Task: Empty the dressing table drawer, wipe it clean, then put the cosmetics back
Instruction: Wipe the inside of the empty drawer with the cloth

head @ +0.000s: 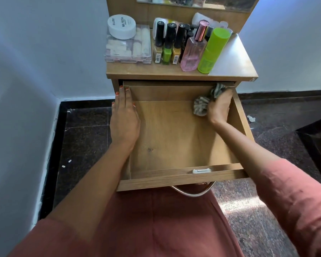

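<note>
I have my right hand clenched on the striped cloth in the emptied drawer's far right corner, my left hand flat and released on its left wall, the unwiped floor stretching leftward and toward me.

The mirror above the desk is cut off by the top edge, its reflections too blurred to read. Behind the nail polish bottles, several items are mostly hidden. The cloth is partly covered by the right hand.
</note>
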{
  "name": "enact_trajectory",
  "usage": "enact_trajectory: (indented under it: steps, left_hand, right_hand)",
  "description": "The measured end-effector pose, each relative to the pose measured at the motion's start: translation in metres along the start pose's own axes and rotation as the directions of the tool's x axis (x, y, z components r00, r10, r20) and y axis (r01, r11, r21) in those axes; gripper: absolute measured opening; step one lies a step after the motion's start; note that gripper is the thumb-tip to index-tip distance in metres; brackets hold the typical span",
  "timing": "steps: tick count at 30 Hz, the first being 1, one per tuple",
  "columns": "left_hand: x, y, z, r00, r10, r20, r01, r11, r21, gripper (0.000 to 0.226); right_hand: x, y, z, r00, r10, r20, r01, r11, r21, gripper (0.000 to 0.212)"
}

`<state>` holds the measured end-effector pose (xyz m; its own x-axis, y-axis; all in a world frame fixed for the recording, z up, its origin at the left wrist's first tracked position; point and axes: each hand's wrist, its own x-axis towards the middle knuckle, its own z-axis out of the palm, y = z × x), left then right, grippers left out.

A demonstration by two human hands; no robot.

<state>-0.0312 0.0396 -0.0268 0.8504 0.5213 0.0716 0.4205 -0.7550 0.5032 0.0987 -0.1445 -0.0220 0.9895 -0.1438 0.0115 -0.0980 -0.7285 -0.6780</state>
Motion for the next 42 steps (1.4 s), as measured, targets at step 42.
enact_trajectory:
  steps: [42]
  left_hand:
    - [0.0,0.001,-0.004,1.0,-0.011,-0.01,0.01,0.996,-0.084,0.046]
  right_hand:
    - [-0.064,-0.058,0.07,0.68,-0.527,0.51,0.731,0.534,-0.425,0.043]
